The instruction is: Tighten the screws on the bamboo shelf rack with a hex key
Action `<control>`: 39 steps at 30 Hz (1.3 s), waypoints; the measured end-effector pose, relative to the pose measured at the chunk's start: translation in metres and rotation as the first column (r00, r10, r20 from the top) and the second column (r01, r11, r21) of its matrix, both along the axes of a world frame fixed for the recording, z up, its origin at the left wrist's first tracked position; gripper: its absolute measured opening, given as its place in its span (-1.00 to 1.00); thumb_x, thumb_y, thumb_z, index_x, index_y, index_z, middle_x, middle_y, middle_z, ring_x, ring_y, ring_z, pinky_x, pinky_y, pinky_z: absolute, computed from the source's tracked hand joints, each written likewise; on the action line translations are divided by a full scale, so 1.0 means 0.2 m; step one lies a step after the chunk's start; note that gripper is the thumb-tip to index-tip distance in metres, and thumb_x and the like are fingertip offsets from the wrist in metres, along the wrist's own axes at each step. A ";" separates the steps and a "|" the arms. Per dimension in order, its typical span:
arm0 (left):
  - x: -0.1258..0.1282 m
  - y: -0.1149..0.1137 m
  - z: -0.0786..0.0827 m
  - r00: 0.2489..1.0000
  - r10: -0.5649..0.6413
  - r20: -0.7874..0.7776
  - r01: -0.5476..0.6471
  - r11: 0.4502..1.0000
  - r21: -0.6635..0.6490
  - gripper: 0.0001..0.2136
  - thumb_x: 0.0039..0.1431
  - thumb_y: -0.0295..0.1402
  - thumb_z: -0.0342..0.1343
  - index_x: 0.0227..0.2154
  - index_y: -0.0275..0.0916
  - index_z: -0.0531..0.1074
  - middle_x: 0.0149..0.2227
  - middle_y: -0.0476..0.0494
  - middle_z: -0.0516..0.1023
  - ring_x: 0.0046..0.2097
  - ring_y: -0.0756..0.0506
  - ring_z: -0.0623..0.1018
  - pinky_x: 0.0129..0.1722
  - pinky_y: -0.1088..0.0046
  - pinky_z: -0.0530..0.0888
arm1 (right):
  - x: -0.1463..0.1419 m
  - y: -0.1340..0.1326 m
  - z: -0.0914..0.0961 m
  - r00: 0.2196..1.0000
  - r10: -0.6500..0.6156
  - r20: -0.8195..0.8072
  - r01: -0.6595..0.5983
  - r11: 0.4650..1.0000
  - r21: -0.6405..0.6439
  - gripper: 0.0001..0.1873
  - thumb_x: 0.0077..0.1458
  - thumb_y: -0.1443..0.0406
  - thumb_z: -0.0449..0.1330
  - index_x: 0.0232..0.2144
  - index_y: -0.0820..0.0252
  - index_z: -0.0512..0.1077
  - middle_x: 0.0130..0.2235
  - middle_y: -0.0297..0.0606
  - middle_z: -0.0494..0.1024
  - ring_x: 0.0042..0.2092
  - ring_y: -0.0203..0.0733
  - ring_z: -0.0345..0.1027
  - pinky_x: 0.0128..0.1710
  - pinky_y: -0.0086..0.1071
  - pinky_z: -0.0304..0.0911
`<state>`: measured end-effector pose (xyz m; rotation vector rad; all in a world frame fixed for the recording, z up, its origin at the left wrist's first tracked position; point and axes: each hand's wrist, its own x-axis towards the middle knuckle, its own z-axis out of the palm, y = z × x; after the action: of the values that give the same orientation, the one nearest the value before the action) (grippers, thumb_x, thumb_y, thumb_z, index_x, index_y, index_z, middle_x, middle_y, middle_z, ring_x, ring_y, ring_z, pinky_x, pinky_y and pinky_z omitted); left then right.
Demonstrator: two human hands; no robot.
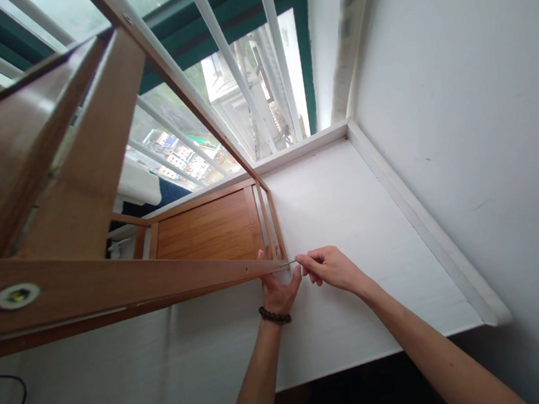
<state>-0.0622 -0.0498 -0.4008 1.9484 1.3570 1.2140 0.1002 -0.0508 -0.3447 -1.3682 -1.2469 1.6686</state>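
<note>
A brown wooden frame (200, 269) with slats and panels lies on its side across a white ledge. My left hand (278, 293), with a dark bead bracelet (275, 316) on its wrist, is wrapped around the far end of the frame's long leg. Its thumb shows on the near side, while the other fingers are partly hidden behind the wood. My right hand (328, 266) pinches a thin metal rod that looks like a hex key (289, 263). The rod's tip meets the leg near its end. Closer to me, a round metal fitting (17, 296) sits in the same leg.
A white raised edge (425, 231) borders the ledge (347, 213) along the right wall (471, 119). Behind the frame stands a window with white bars (220, 35). A black cable (23, 391) lies at the lower left. The ledge's front edge drops to a dark space.
</note>
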 end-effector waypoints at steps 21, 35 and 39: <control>0.04 0.03 -0.04 0.995 -0.024 -0.093 0.030 0.997 0.068 -0.51 0.22 -0.40 -0.14 0.11 -0.19 -0.27 -0.03 -0.31 0.41 -0.01 -0.08 0.44 -0.01 0.13 0.33 | -0.02 0.00 0.01 0.997 0.041 0.061 -0.047 0.993 0.110 -0.53 0.16 0.06 -0.12 -0.61 0.21 0.30 -0.68 -0.44 0.21 -0.62 -0.40 0.07 -0.58 -0.51 0.02; 0.04 0.01 -0.05 0.998 -0.007 -0.069 0.006 1.000 -0.022 -0.53 0.23 -0.35 -0.14 0.10 -0.13 -0.25 -0.02 -0.28 0.40 -0.05 -0.09 0.46 -0.03 0.13 0.35 | 0.13 0.10 0.02 0.914 0.406 -0.012 -0.383 0.872 0.305 -0.74 0.15 0.22 0.00 -0.23 0.19 0.44 -0.41 -0.31 0.51 -0.41 -0.31 0.38 -0.38 -0.45 0.25; 0.05 0.01 -0.04 0.997 0.037 -0.062 -0.039 0.998 -0.043 -0.57 0.23 -0.35 -0.14 0.07 -0.18 -0.21 -0.04 -0.29 0.42 -0.03 -0.10 0.45 0.00 0.12 0.32 | 0.14 0.13 0.05 0.911 0.375 0.172 -0.413 0.838 0.356 -0.73 0.14 0.23 0.01 -0.37 0.19 0.48 -0.46 -0.30 0.52 -0.42 -0.28 0.38 -0.40 -0.45 0.20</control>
<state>-0.0514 -0.0477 -0.4087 1.9519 1.4457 1.1398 0.1282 -0.0252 -0.3352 -1.0006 -1.9037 1.5090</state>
